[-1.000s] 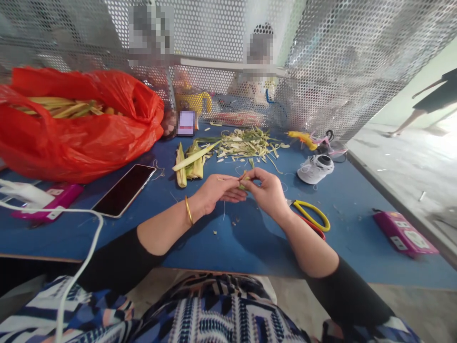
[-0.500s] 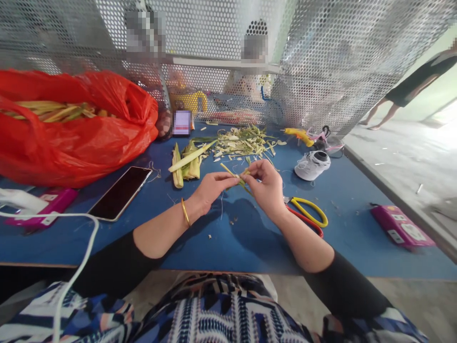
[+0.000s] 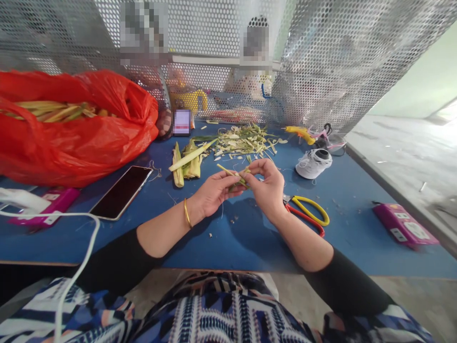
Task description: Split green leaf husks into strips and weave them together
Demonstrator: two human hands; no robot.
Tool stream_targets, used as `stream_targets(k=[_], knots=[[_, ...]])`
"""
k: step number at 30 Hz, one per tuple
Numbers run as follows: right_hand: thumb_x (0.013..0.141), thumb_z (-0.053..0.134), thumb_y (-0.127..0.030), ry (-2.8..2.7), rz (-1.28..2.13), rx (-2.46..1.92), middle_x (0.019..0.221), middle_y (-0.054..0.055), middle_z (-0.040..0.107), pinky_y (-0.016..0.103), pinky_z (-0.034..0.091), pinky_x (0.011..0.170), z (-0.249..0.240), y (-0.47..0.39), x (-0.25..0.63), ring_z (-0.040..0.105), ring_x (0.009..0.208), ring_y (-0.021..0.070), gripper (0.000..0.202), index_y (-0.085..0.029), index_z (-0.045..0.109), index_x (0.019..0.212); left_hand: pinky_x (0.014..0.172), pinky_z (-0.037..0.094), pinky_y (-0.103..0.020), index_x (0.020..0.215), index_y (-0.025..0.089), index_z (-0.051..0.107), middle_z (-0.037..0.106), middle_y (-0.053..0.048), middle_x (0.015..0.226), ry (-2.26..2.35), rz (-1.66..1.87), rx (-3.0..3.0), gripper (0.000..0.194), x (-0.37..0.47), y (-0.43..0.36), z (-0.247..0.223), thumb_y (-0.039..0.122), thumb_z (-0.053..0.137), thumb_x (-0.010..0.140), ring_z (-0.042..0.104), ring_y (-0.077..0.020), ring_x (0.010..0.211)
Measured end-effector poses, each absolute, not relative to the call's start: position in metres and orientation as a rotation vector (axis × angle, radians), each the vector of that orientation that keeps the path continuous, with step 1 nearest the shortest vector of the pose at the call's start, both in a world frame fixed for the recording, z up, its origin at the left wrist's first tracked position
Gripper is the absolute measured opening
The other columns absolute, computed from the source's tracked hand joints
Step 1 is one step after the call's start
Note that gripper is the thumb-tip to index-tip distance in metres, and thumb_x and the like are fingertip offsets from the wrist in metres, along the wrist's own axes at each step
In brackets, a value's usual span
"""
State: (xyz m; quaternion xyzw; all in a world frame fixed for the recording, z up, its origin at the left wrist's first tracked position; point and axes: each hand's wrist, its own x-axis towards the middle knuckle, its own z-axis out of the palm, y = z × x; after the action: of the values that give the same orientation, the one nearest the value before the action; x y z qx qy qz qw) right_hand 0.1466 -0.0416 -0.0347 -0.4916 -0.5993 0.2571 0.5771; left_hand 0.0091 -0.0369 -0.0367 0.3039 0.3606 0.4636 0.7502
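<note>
left hand [image 3: 216, 193]: thumb pinched narrow on thin green strips [image 3: 225, 169], a gold bangle [image 3: 187, 213] at its wrist
right hand [image 3: 267, 186]: thumb and forefinger pinched on the same strips, fingertips near the left's
green strips: between the hands, over the bench [image 3: 221, 252], one end poking out toward ten o'clock
shreds [image 3: 243, 142]: loose pile at twelve o'clock from the hands
stalk pieces [image 3: 193, 162]: at ten o'clock
thread spool [image 3: 312, 166]: white, near three
yellow-and-red-handled cutters [image 3: 310, 210]: at four, beside the right forearm
phone [image 3: 122, 193]: at nine, dark screen up
</note>
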Motion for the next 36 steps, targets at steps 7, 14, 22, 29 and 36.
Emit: stream_targets(k=[7, 14, 22, 29, 36], knots=[[0.065, 0.071, -0.024, -1.322, 0.719, -1.146, 0.067, -0.004, 0.064, 0.029, 0.047, 0.066, -0.035, -0.038, 0.146, 0.062, 0.064, 0.0135, 0.018, -0.022, 0.056, 0.075, 0.072, 0.051, -0.026, 0.066, 0.015, 0.061, 0.066, 0.002, 0.067, 0.840, 1.087, 0.783, 0.017, 0.011, -0.038, -0.035, 0.018, 0.077, 0.061, 0.062, -0.0096, 0.063], [0.049, 0.079, -0.026, -0.981, 1.136, -1.050, 0.055, -0.006, 0.061, 0.026, 0.045, 0.057, -0.039, -0.030, 0.143, 0.056, 0.051, 0.0098, 0.030, -0.019, 0.056, 0.068, 0.073, 0.049, -0.028, 0.064, 0.016, 0.058, 0.066, 0.001, 0.064, 0.872, 1.083, 0.756, 0.018, 0.013, -0.037, -0.038, 0.017, 0.076, 0.063, 0.062, -0.0112, 0.064], [0.050, 0.081, -0.026, -0.960, 1.178, -1.004, 0.055, -0.006, 0.062, 0.026, 0.046, 0.058, -0.035, -0.030, 0.146, 0.058, 0.050, 0.0099, 0.031, -0.019, 0.057, 0.069, 0.076, 0.052, -0.029, 0.071, 0.014, 0.063, 0.070, -0.002, 0.073, 0.787, 0.988, 0.702, 0.018, 0.006, -0.033, -0.038, 0.019, 0.080, 0.069, 0.065, -0.0120, 0.066], [0.053, 0.080, -0.025, -1.037, 1.067, -1.011, 0.054, -0.007, 0.061, 0.026, 0.047, 0.056, -0.034, -0.031, 0.144, 0.058, 0.050, 0.0110, 0.031, -0.020, 0.056, 0.070, 0.076, 0.050, -0.027, 0.075, 0.014, 0.068, 0.071, -0.003, 0.078, 0.808, 0.954, 0.668, 0.016, 0.004, -0.031, -0.038, 0.026, 0.078, 0.072, 0.065, -0.0122, 0.070], [0.052, 0.082, -0.027, -1.013, 1.170, -1.007, 0.058, -0.006, 0.061, 0.027, 0.047, 0.060, -0.040, -0.030, 0.146, 0.058, 0.054, 0.0102, 0.032, -0.019, 0.058, 0.072, 0.074, 0.048, -0.025, 0.066, 0.015, 0.062, 0.066, 0.001, 0.066, 0.860, 1.034, 0.680, 0.013, 0.010, -0.035, -0.035, 0.014, 0.075, 0.065, 0.061, -0.0097, 0.066]])
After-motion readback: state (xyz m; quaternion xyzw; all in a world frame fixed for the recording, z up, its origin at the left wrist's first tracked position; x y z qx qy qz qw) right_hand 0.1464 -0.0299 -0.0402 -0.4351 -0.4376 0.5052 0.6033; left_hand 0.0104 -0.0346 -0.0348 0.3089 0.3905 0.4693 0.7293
